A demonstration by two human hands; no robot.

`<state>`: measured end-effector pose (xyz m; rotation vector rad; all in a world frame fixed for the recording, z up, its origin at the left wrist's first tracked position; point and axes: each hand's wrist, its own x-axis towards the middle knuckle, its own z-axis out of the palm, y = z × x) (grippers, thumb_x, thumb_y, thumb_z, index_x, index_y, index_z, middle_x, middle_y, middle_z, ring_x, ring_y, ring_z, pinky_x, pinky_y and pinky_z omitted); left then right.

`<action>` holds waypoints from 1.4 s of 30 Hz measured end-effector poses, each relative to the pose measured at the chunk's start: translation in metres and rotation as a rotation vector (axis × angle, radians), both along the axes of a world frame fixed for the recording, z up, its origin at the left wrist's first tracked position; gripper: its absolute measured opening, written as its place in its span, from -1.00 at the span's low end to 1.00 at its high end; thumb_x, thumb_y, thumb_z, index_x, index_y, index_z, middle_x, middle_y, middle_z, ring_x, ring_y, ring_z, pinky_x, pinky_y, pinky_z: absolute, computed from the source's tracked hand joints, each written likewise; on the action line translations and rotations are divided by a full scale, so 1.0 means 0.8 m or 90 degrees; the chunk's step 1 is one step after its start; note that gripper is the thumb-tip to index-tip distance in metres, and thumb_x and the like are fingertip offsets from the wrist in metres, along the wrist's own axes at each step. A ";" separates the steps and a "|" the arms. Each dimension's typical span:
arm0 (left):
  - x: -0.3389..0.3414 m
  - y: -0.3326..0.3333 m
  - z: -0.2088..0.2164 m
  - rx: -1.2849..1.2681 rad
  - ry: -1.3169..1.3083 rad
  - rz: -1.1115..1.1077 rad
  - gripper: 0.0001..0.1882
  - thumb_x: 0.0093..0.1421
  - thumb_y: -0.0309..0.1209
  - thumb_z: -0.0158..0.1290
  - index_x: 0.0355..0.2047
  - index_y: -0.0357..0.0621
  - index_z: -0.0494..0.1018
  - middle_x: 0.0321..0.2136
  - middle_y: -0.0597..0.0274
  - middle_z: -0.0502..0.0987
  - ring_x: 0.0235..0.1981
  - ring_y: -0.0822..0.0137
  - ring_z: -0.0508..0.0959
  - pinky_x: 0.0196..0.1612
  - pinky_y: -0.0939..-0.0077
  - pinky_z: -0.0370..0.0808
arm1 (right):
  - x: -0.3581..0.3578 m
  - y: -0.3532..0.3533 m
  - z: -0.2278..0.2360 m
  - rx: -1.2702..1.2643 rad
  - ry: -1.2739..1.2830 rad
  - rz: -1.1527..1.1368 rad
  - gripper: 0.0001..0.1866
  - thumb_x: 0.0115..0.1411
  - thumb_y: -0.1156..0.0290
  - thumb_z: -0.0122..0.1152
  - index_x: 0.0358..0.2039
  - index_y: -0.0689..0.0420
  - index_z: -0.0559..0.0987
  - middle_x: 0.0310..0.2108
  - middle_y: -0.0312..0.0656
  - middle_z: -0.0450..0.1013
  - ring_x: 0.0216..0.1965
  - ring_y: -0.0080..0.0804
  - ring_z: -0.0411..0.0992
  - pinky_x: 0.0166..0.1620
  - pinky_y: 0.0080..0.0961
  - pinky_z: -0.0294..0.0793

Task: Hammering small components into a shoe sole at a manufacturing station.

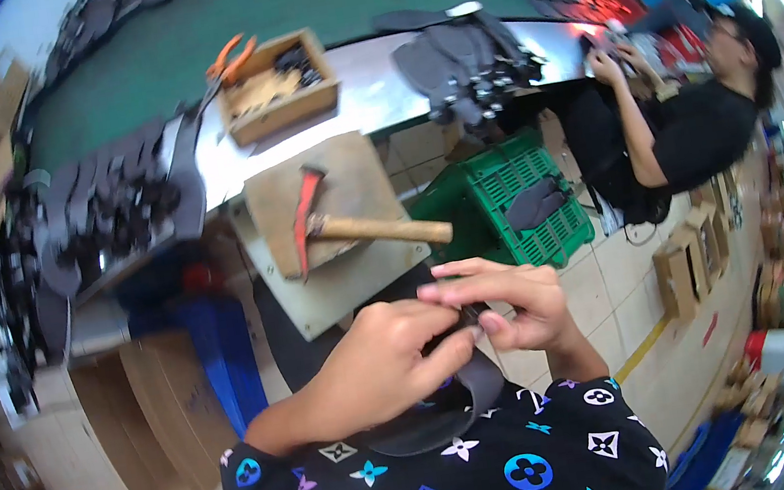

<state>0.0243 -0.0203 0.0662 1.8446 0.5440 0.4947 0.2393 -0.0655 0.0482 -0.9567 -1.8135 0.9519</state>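
Fingers [498, 287] of the right hand [527, 301] are meeting the fingertips of the left hand [383, 361] just in front of the person's body, and both hands are closing in a pinch on a small dark piece [470, 315], which is sitting between them, mostly hidden and a little blurred. A dark grey strip [486, 382] is hanging below the fingers and curving leftward over the person's patterned black garment [425, 476]; whether it is joining the small dark piece, I cannot tell. Beyond the hands, a hammer [380, 229] with a red head and a wooden handle is lying on a brown block [351, 165], its handle end projecting past the block's right edge, and the block is resting on a pale slab [305, 302]. Farther off, a wooden box [280, 121] is standing on a shiny bench [369, 78] and holding small black parts [291, 64], while orange-handled pliers [233, 64] are leaning at its left corner. Grey flat pieces [456, 60] are lying in a pile to the right of the box, partly overhanging the bench edge. Below that pile, a green crate [491, 166] is standing with dark pieces [537, 205] against its slatted side. At the right, a co-worker [708, 140] in black is sitting by the bench, both hands raised over it.
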 end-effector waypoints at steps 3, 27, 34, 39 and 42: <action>0.060 0.016 -0.022 0.195 -0.075 0.176 -0.82 0.19 -0.43 0.13 -0.28 -0.32 0.53 -0.40 -0.07 0.57 -0.37 0.00 0.59 -0.29 0.29 0.49 | 0.018 -0.038 -0.039 -0.241 0.341 -0.131 -0.05 0.19 0.14 0.35 0.37 0.26 -0.01 0.26 0.03 0.29 0.22 -0.22 0.32 0.25 -0.33 0.30; -0.016 0.059 -0.033 0.283 0.173 0.416 -0.40 0.21 -0.30 0.19 0.17 -0.41 0.32 0.11 -0.26 0.43 0.16 -0.01 0.46 0.19 0.31 0.35 | 0.287 0.470 -0.144 0.343 -0.615 -0.706 -0.52 0.15 0.49 0.16 0.12 0.07 0.42 0.14 0.10 0.35 0.10 0.05 0.39 0.08 -0.20 0.46; -0.089 0.056 -0.036 0.283 0.183 0.592 -0.64 0.22 -0.36 0.14 -0.05 -0.35 0.50 0.05 -0.16 0.50 0.12 -0.06 0.49 0.17 0.22 0.38 | 0.213 0.516 -0.076 0.125 -0.641 -0.388 -0.79 0.25 0.25 0.15 -0.26 0.09 0.62 -0.30 0.06 0.56 -0.20 0.07 0.53 -0.13 -0.08 0.52; -0.059 0.107 -0.002 0.466 0.113 0.522 -0.45 0.15 -0.34 0.22 0.12 -0.31 0.37 0.16 -0.12 0.40 0.28 -0.07 0.30 0.28 0.18 0.25 | 0.097 0.383 0.073 0.117 -0.569 -0.053 -0.73 0.29 0.27 0.11 -0.33 0.25 0.56 -0.44 0.09 0.50 -0.32 0.09 0.47 -0.26 -0.13 0.40; -0.013 0.121 0.028 0.555 0.211 0.469 -0.16 0.05 -0.23 0.30 0.26 -0.29 0.17 0.24 -0.11 0.27 0.39 -0.07 0.06 0.39 0.16 0.01 | 0.042 0.314 0.124 0.108 -0.483 0.263 -0.75 0.30 0.30 0.12 -0.33 0.28 0.55 -0.47 0.03 0.48 -0.36 -0.02 0.47 -0.26 -0.25 0.42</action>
